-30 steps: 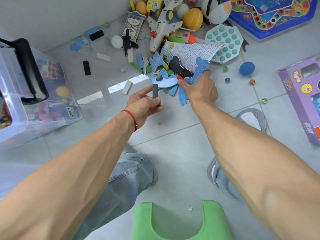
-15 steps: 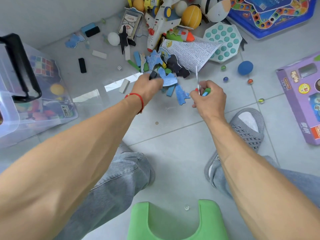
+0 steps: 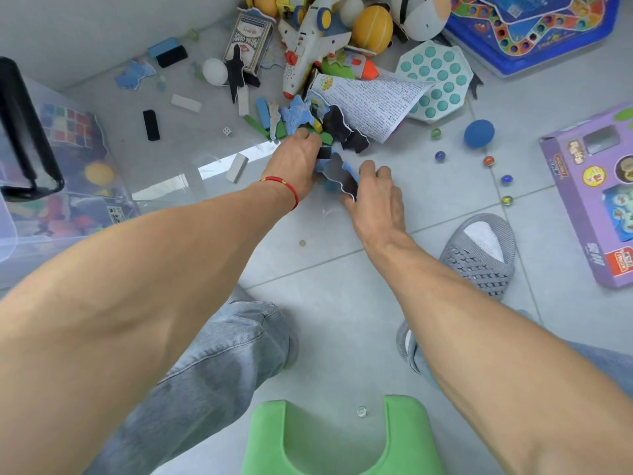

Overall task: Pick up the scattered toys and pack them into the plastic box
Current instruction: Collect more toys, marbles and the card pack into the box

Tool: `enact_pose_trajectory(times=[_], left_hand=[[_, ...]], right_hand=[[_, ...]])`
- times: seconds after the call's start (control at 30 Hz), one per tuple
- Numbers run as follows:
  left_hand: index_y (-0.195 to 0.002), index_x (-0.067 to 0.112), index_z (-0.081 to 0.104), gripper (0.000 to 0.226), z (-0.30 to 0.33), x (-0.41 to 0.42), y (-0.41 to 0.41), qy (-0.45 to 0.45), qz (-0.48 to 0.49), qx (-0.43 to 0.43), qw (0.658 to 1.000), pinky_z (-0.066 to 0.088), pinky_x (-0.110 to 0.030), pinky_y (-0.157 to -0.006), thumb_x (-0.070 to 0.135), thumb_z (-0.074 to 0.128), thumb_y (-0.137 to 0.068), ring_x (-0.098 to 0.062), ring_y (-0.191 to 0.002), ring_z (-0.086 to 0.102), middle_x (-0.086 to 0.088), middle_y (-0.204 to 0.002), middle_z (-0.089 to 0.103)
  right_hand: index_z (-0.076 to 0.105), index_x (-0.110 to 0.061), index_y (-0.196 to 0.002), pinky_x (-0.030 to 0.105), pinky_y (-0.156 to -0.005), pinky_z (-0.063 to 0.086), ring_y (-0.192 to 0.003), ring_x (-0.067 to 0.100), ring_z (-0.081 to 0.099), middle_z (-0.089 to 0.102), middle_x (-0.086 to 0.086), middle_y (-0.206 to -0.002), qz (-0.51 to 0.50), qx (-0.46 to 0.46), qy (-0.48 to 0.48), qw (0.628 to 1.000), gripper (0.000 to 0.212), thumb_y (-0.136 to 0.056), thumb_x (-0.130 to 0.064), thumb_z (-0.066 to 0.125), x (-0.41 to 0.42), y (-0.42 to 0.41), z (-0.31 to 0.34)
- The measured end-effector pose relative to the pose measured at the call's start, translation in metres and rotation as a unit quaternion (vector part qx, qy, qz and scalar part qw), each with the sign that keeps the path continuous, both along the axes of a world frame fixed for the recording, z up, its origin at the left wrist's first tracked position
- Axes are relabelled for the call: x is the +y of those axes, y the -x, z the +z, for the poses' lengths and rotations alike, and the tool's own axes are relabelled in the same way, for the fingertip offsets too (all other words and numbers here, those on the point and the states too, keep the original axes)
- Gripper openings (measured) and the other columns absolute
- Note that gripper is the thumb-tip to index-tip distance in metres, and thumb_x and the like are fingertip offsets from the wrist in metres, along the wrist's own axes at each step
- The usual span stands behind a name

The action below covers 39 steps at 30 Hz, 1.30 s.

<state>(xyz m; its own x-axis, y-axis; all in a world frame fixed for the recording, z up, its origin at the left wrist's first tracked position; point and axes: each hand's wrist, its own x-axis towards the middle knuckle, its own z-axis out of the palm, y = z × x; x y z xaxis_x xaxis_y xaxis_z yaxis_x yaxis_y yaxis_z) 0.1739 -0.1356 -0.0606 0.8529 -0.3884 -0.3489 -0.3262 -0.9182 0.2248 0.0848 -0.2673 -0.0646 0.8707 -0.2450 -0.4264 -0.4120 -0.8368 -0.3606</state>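
A heap of blue and black puzzle pieces [image 3: 310, 114] and coloured blocks lies on the grey floor tiles in front of me. My left hand [image 3: 294, 162], with a red string at the wrist, presses down on the near edge of the heap, its fingers around a black block and blue pieces. My right hand [image 3: 375, 195] is shut on a wavy-edged puzzle piece [image 3: 339, 176] held on edge between the two hands. The clear plastic box [image 3: 65, 159] with a black handle stands at the left, with a puzzle cube and other toys inside.
Behind the heap lie a toy plane [image 3: 308, 46], a card pack [image 3: 248, 41], a printed sheet [image 3: 370, 101], balls, a pop-it board [image 3: 435, 80] and a blue game board [image 3: 534, 25]. Marbles and a purple box [image 3: 596, 197] are at the right. A green stool [image 3: 339, 437] stands below.
Both hands came together at the near edge of the heap. My right hand moved left and down to the floor, now gripping a wavy puzzle piece. My left hand reached further into the pieces.
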Motion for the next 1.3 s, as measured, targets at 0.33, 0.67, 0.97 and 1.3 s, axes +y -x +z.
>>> enact_pose_trajectory(times=[0.33, 0.67, 0.97, 1.3], left_hand=[[-0.102, 0.001, 0.059, 0.015, 0.029, 0.017, 0.008, 0.060, 0.124, 0.006, 0.991, 0.042, -0.037, -0.077, 0.010, 0.060, -0.089, -0.036, -0.095, 0.056, -0.020, -0.107, 0.059], [-0.065, 0.015, 0.041, 0.029, 0.089, 0.057, 0.051, 0.237, 0.463, 0.222, 0.824, 0.034, -0.023, -0.047, 0.004, 0.066, -0.076, -0.024, -0.054, 0.043, -0.008, -0.067, 0.051], [-0.093, -0.001, 0.060, 0.003, 0.232, 0.164, 0.036, 0.301, 0.463, 0.287, 0.783, 0.033, -0.027, -0.051, 0.001, 0.058, -0.093, -0.017, -0.055, 0.054, -0.015, -0.075, 0.068], [-0.130, 0.016, 0.049, 0.033, 0.311, 0.325, 0.062, 0.310, 0.636, 0.018, 0.706, 0.041, -0.011, -0.033, 0.004, 0.050, -0.099, -0.004, -0.060, 0.057, -0.006, -0.110, 0.049]], right_hand=[[0.051, -0.003, -0.115, 0.039, -0.067, 0.042, -0.084, 0.042, 0.059, 0.044, 0.018, -0.119, -0.044, 0.001, -0.011, 0.999, 0.033, -0.088, -0.014, 0.066, 0.000, 0.006, 0.003], [0.070, -0.011, -0.079, 0.022, -0.049, 0.051, -0.048, 0.025, 0.062, 0.069, 0.009, -0.076, -0.266, 0.010, -0.213, 0.940, 0.017, -0.081, -0.027, 0.066, -0.045, -0.008, 0.045], [0.065, -0.007, -0.090, 0.027, -0.047, 0.031, -0.058, 0.020, 0.052, 0.073, 0.016, -0.087, -0.150, 0.069, -0.506, 0.846, 0.019, -0.093, -0.016, 0.048, 0.074, -0.017, 0.162], [0.062, -0.010, -0.097, 0.043, -0.076, 0.061, -0.087, 0.033, 0.064, 0.065, 0.018, -0.099, -0.021, 0.183, -0.605, 0.774, 0.016, -0.090, -0.024, 0.063, 0.318, -0.060, 0.289]])
